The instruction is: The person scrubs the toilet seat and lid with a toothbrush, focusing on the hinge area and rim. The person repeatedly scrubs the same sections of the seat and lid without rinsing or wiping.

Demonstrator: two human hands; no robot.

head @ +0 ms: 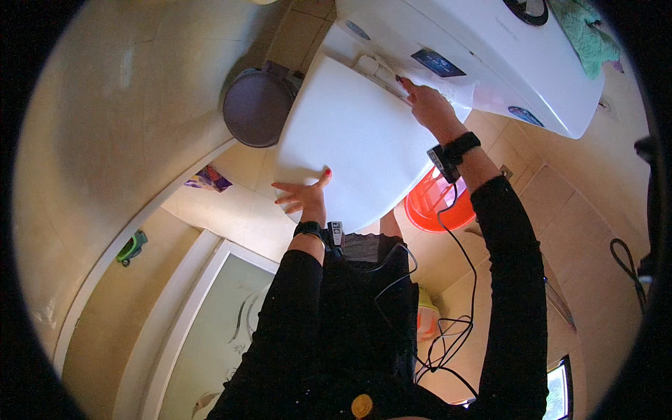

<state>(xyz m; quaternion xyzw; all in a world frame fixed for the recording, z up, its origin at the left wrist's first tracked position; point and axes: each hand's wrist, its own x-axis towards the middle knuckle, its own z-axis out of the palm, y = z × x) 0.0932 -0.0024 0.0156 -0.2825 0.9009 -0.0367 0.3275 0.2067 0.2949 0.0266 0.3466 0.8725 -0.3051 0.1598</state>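
A white toilet lid point(357, 136) lies closed before me, below a white toilet tank point(457, 42). My left hand point(304, 197) rests on the lid's front left edge, fingers spread, with nothing in it. At the back, my right hand point(430, 107) reaches to the narrow gap between lid and tank. Its fingertips are near a white hinge piece point(367, 65). The curled fingers hide whether something small is held there. Both wrists carry black straps with small devices.
A dark round-lidded bin point(258, 107) stands left of the toilet, against the wall. A red plastic basin point(438, 205) is at its right. Loose black cables point(446, 341) hang by my right side. A green cloth point(585, 37) lies over the tank's end. A frosted glass door point(220, 315) is lower left.
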